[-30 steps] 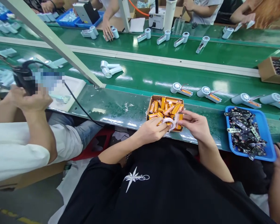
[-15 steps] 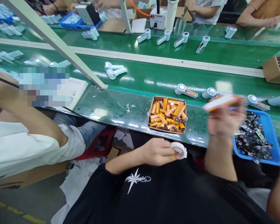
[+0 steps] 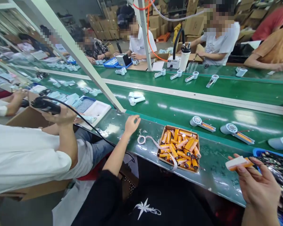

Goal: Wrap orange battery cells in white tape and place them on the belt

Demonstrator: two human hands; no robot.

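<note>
I find the right hand pinching a battery bearing a white strip, near the blue tray. The left hand, fingers loosely bent, appears empty. Two fan bodies already hold orange cells; the box of batteries I judge unused.

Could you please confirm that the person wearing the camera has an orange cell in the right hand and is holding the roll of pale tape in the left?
Not quite: the left hand is not holding the roll of pale tape. The head view shows the roll lying on the green bench. The right hand does hold an orange cell.
</note>
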